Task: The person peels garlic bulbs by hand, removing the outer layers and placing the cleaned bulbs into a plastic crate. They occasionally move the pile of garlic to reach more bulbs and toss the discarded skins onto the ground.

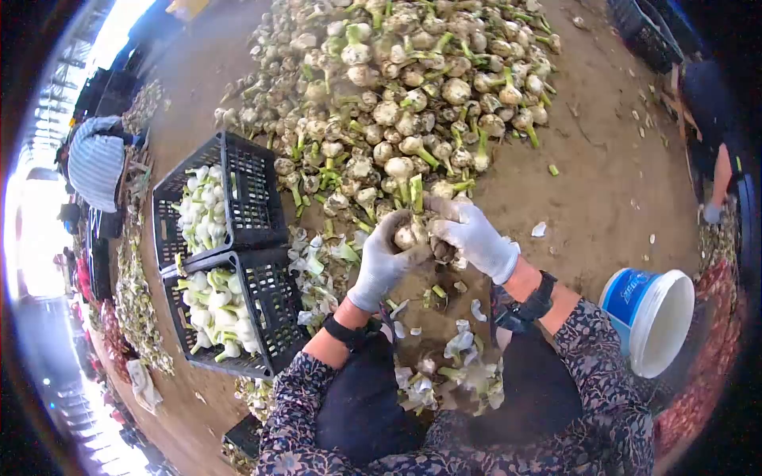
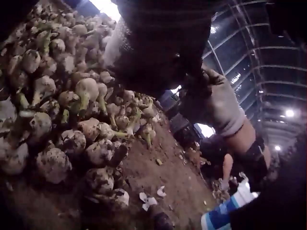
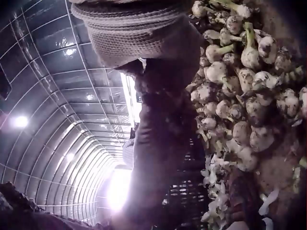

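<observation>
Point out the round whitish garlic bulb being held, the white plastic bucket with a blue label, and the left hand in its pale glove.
Garlic bulb [image 1: 406,236]: head view, on its rounded side.
Bucket [image 1: 627,293]: head view, on its blue-labelled wall.
Left hand [image 1: 382,263]: head view, mid-glove.

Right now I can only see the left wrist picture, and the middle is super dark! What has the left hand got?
Observer: The head view shows the left hand holding a pale garlic bulb.
Operator: Cool! And what's over on the person's left side?
Observer: Two black crates stand next to each other there, both with white garlic inside.
Operator: Is there any mess closer to the lap?
Observer: Yes, papery skins lie scattered between the person's legs.
</observation>
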The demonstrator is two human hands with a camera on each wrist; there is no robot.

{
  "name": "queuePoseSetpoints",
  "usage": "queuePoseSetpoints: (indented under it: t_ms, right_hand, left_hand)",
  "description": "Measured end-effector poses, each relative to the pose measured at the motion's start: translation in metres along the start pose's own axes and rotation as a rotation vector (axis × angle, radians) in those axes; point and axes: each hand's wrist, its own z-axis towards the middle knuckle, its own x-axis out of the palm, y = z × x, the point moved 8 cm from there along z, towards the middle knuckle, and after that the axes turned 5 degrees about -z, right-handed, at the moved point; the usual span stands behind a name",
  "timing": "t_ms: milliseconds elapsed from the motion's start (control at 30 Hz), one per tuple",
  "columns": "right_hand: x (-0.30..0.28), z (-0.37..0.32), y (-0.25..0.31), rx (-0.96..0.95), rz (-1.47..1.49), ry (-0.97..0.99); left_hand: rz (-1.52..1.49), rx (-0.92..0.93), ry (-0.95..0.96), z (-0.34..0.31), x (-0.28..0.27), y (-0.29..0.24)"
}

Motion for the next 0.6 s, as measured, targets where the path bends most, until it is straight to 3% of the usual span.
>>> queuePoseSetpoints:
  t_ms: [33, 133, 267, 367, 400, 433, 500, 600]
  right_hand:
    - [-0.009, -0.005, -0.006, 0.031, -0.078, -0.022]
    - [-0.017, -0.004, -0.008, -0.204, -0.361, -0.09]
    - [-0.021, -0.01, 0.018, -0.093, -0.808, 0.012]
    - [-0.032, -0.002, 0.008, -0.296, -1.232, 0.2]
    - [-0.044, -0.003, 0.005, -0.108, -1.32, 0.13]
    - [-0.056, -0.003, 0.002, -0.046, -1.314, 0.074]
    - [-0.086, -0.006, 0.002, 0.075, -1.305, -0.044]
    - [-0.068, -0.011, 0.002, -0.102, -0.785, -0.027]
  left_hand:
    - [0.177, 0.072, 0.022, 0.0, 0.01, -0.007]
    - [0.627, 0.254, 0.061, -0.008, 0.029, -0.049]
    - [0.742, 0.34, 0.101, -0.009, 0.035, -0.05]
    - [0.8, 0.31, 0.108, -0.011, 0.04, -0.037]
    - [0.752, 0.263, 0.093, -0.008, 0.038, -0.039]
    - [0.743, 0.316, 0.017, -0.004, 0.03, -0.036]
    - [0.739, 0.247, -0.043, 0.003, 0.02, -0.055]
    - [0.755, 0.21, -0.009, 0.002, 0.028, -0.056]
